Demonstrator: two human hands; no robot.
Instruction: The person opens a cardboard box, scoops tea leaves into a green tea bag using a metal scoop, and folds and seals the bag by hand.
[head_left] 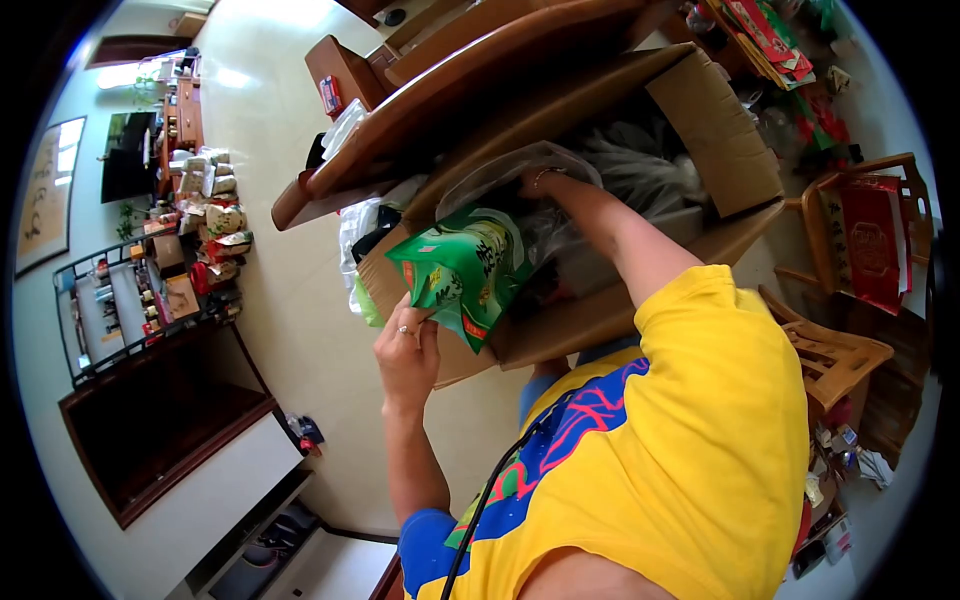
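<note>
Yellow T-shirt [690, 430] fabric spreads across the lower right, nearest the camera, with a blue panel of bright lettering on its front and a thin black cord [487, 500] running down over it. Beyond it, the left hand [405, 350], a ring on one finger, pinches the edge of a green printed bag [465, 260] between thumb and fingers. This bag slants over the left end of a large open cardboard box [715, 140], its printed side facing up. The right hand [533, 187], with a bracelet at the wrist, reaches into the box beside a clear plastic bag [505, 172]; shadow and plastic hide its fingers, so I cannot tell whether it grasps anything. Greyish-white material [645, 160], too unclear to name, lies inside the box towards the right. Along the box's far side runs the edge of a brown wooden worktop [440, 85]. White plastic [355, 235] shows just beyond the box's left end, and wooden chairs [835, 355] stand at the right.
</note>
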